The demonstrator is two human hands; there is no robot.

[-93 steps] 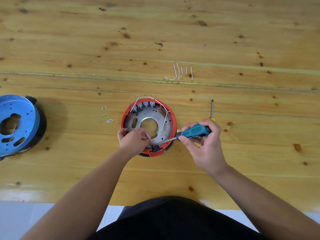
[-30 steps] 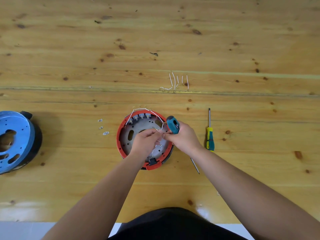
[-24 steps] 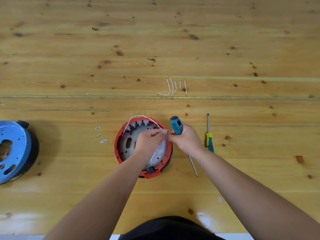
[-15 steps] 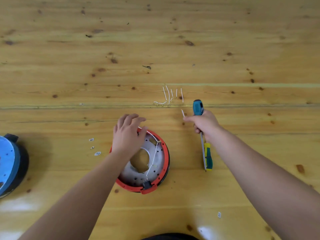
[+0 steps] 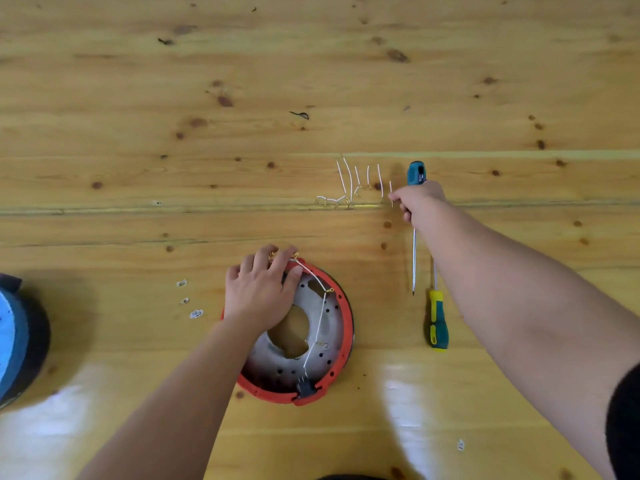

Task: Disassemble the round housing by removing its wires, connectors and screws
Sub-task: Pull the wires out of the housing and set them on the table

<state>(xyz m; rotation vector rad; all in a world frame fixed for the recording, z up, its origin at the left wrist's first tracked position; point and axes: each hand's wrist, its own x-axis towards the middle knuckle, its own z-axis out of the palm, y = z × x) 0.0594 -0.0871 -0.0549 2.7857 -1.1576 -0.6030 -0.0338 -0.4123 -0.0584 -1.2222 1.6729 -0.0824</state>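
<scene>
The round housing (image 5: 334,362), a red ring around a grey metal plate with a centre hole, lies on the wooden table. A white wire (image 5: 320,320) runs across the plate to a black connector (image 5: 305,389) at its near rim. My left hand (image 5: 259,292) rests flat on the housing's far left part, fingers spread over the rim. My right hand (image 5: 417,202) is far right of it, gripping a teal-handled screwdriver (image 5: 414,237) and pinching a short white wire (image 5: 391,192) beside a row of removed wires (image 5: 349,185).
A second screwdriver (image 5: 437,320) with a yellow-green handle lies right of the housing. Three small white connectors (image 5: 188,301) lie to its left. A blue round housing (image 5: 14,341) sits at the left edge. One small white piece (image 5: 460,444) lies near the front right.
My right hand left the housing and carried the screwdriver and a short wire out to the row of removed wires. My left hand shifted to the housing's far rim.
</scene>
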